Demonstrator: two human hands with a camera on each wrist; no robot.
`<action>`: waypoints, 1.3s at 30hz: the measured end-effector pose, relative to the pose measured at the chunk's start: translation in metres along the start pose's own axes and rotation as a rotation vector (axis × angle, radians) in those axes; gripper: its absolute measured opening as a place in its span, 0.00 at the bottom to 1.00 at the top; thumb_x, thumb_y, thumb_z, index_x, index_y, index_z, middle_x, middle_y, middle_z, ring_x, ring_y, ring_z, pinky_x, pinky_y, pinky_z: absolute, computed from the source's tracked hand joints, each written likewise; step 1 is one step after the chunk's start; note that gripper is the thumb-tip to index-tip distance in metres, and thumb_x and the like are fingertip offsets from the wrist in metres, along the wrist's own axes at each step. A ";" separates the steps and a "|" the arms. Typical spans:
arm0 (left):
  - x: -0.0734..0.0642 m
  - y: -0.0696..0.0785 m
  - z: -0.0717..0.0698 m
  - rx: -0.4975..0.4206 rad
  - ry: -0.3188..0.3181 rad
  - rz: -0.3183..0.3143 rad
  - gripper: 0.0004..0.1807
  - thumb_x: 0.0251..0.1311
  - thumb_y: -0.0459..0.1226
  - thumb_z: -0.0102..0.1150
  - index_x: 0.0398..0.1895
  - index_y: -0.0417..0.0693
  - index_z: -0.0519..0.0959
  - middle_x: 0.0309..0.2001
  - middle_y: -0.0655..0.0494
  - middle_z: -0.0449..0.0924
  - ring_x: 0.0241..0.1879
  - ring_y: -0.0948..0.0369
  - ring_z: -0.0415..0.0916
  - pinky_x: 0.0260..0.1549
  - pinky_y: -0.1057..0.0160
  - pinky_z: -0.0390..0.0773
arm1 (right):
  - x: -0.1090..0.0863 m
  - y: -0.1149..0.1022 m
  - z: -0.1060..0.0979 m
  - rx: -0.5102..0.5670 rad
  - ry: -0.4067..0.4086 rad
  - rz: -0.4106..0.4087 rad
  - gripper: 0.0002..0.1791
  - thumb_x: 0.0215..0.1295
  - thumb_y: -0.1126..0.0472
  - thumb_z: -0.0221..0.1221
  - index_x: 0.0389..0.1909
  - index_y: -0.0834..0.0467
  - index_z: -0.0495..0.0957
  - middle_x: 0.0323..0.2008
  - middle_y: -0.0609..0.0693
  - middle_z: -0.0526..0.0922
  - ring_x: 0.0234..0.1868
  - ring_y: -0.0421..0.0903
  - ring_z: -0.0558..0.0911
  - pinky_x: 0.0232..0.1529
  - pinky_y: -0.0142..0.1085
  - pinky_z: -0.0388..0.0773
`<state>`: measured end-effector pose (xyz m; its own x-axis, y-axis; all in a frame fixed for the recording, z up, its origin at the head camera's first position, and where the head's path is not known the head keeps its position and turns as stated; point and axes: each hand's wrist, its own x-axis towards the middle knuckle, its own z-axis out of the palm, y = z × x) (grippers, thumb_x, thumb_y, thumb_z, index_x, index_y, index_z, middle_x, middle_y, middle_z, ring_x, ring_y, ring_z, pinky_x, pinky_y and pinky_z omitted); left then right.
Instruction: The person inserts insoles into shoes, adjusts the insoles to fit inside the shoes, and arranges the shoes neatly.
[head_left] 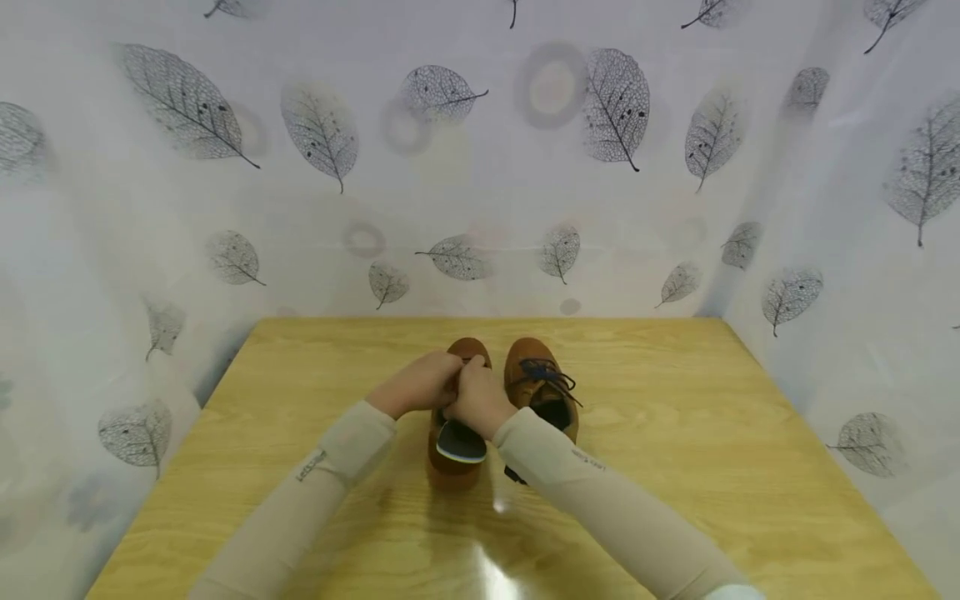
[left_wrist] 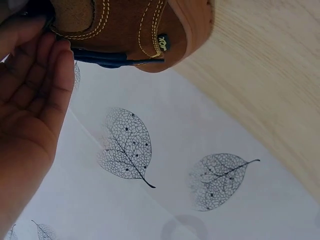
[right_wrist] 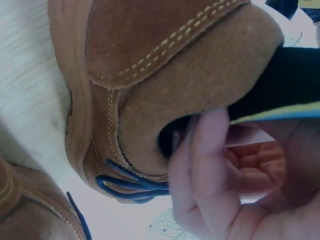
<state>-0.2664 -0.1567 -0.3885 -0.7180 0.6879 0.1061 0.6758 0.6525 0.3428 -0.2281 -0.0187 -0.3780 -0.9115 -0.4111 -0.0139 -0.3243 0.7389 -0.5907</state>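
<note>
Both hands meet over the opening of the left brown shoe (head_left: 454,477), which stands on the table with its toe pointing away. A dark insole (head_left: 461,442) with a blue and pale edge sticks up out of its heel end. My right hand (right_wrist: 220,170) grips the insole, its fingertips inside the shoe's opening. The left hand (left_wrist: 30,90) holds the shoe by the tongue area beside the dark blue laces (left_wrist: 110,59), fingers bent with the thumb against them. In the head view my hands hide the shoe's laces and part of its opening.
Close on the right stands the matching brown shoe (head_left: 525,357), its dark blue laces tied in a bow. A small black item (head_left: 514,476) shows under my right sleeve. The wooden table (head_left: 675,500) ends at a leaf-print curtain (head_left: 487,192) behind and at both sides.
</note>
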 end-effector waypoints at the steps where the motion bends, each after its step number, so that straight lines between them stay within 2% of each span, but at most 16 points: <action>1: -0.001 0.000 0.000 -0.020 -0.006 -0.017 0.13 0.55 0.26 0.59 0.18 0.48 0.70 0.17 0.60 0.64 0.18 0.65 0.58 0.22 0.67 0.62 | -0.003 -0.003 -0.001 -0.035 -0.001 -0.012 0.33 0.54 0.63 0.66 0.52 0.80 0.63 0.19 0.56 0.73 0.15 0.47 0.73 0.16 0.34 0.67; 3: -0.001 0.001 -0.001 -0.049 -0.028 -0.041 0.14 0.58 0.29 0.60 0.17 0.48 0.70 0.16 0.61 0.63 0.18 0.65 0.57 0.22 0.67 0.61 | -0.011 -0.009 -0.005 -0.117 -0.025 -0.036 0.23 0.59 0.56 0.65 0.40 0.75 0.73 0.16 0.53 0.70 0.12 0.44 0.70 0.13 0.32 0.65; 5: -0.002 0.001 0.000 -0.067 -0.042 -0.060 0.14 0.59 0.31 0.61 0.18 0.49 0.71 0.17 0.62 0.64 0.18 0.66 0.59 0.22 0.68 0.62 | -0.019 -0.016 -0.013 -0.206 -0.063 -0.042 0.23 0.62 0.49 0.63 0.24 0.66 0.76 0.11 0.48 0.65 0.09 0.41 0.66 0.10 0.30 0.60; 7: -0.002 0.002 -0.001 -0.073 -0.049 -0.076 0.12 0.58 0.30 0.61 0.18 0.48 0.74 0.18 0.61 0.67 0.18 0.66 0.60 0.22 0.68 0.64 | -0.026 -0.022 -0.022 -0.286 -0.098 -0.032 0.28 0.63 0.43 0.60 0.10 0.57 0.69 0.07 0.45 0.58 0.07 0.39 0.60 0.09 0.29 0.55; 8: -0.001 0.003 -0.001 -0.065 -0.048 -0.079 0.11 0.56 0.29 0.62 0.19 0.48 0.75 0.19 0.61 0.69 0.19 0.66 0.62 0.22 0.68 0.66 | -0.029 -0.024 -0.026 -0.314 -0.120 -0.022 0.31 0.63 0.41 0.59 0.07 0.54 0.64 0.06 0.43 0.55 0.07 0.38 0.58 0.09 0.29 0.53; 11: 0.001 0.003 -0.003 -0.052 -0.042 -0.090 0.09 0.55 0.27 0.62 0.20 0.46 0.78 0.21 0.59 0.73 0.20 0.66 0.66 0.23 0.67 0.69 | -0.031 -0.029 -0.037 -0.347 -0.202 0.005 0.33 0.62 0.37 0.57 0.06 0.52 0.61 0.04 0.43 0.55 0.06 0.39 0.58 0.09 0.30 0.55; 14: 0.003 0.004 -0.004 -0.022 -0.056 -0.087 0.11 0.56 0.30 0.63 0.19 0.47 0.76 0.20 0.60 0.71 0.19 0.66 0.64 0.22 0.68 0.67 | -0.026 -0.032 -0.040 -0.299 -0.315 0.043 0.31 0.61 0.37 0.58 0.09 0.55 0.69 0.06 0.48 0.67 0.06 0.43 0.68 0.09 0.31 0.63; 17: 0.005 0.004 -0.003 -0.002 -0.061 -0.067 0.14 0.57 0.31 0.63 0.17 0.47 0.72 0.18 0.60 0.67 0.18 0.65 0.60 0.21 0.68 0.62 | -0.020 -0.032 -0.038 -0.256 -0.388 0.113 0.26 0.59 0.39 0.61 0.22 0.59 0.79 0.21 0.57 0.81 0.10 0.49 0.78 0.11 0.34 0.72; 19: 0.005 0.005 -0.002 0.001 -0.065 -0.069 0.14 0.57 0.31 0.63 0.17 0.48 0.71 0.18 0.60 0.65 0.18 0.65 0.59 0.21 0.68 0.61 | -0.017 -0.030 -0.036 -0.254 -0.403 0.147 0.24 0.58 0.40 0.63 0.26 0.60 0.81 0.27 0.59 0.82 0.14 0.51 0.81 0.12 0.35 0.74; 21: 0.004 0.007 -0.002 -0.010 -0.071 -0.080 0.13 0.58 0.31 0.63 0.18 0.48 0.73 0.18 0.61 0.67 0.18 0.65 0.60 0.21 0.68 0.62 | -0.016 -0.027 -0.034 -0.238 -0.397 0.163 0.23 0.58 0.41 0.63 0.25 0.60 0.81 0.27 0.58 0.82 0.14 0.51 0.81 0.13 0.35 0.74; 25: 0.002 0.008 -0.003 -0.018 -0.069 -0.084 0.11 0.57 0.31 0.64 0.19 0.48 0.75 0.18 0.61 0.69 0.18 0.65 0.62 0.21 0.67 0.64 | -0.016 -0.024 -0.032 -0.163 -0.350 0.136 0.23 0.60 0.46 0.62 0.14 0.59 0.76 0.14 0.53 0.77 0.10 0.48 0.78 0.11 0.35 0.74; 30: 0.003 0.006 -0.003 -0.005 -0.051 -0.065 0.13 0.56 0.29 0.63 0.18 0.49 0.73 0.17 0.62 0.65 0.18 0.65 0.59 0.22 0.67 0.61 | -0.013 -0.021 -0.029 -0.103 -0.291 0.093 0.22 0.60 0.52 0.63 0.11 0.58 0.71 0.07 0.50 0.72 0.06 0.43 0.74 0.11 0.34 0.73; 35: 0.002 0.005 -0.002 -0.030 -0.046 -0.061 0.13 0.56 0.28 0.60 0.17 0.49 0.73 0.17 0.62 0.67 0.18 0.66 0.60 0.22 0.68 0.63 | -0.009 -0.018 -0.024 -0.077 -0.261 0.070 0.21 0.60 0.56 0.63 0.11 0.56 0.70 0.05 0.46 0.67 0.06 0.41 0.71 0.10 0.31 0.71; 39: 0.000 0.005 -0.002 -0.049 -0.040 -0.056 0.11 0.56 0.28 0.60 0.19 0.48 0.75 0.18 0.62 0.69 0.19 0.66 0.61 0.23 0.68 0.63 | -0.006 -0.014 -0.018 -0.045 -0.222 0.053 0.18 0.59 0.58 0.64 0.13 0.58 0.73 0.08 0.48 0.71 0.07 0.42 0.71 0.11 0.31 0.70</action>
<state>-0.2636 -0.1539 -0.3853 -0.7465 0.6636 0.0486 0.6252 0.6746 0.3925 -0.2232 -0.0168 -0.3548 -0.8513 -0.4744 -0.2240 -0.2925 0.7837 -0.5480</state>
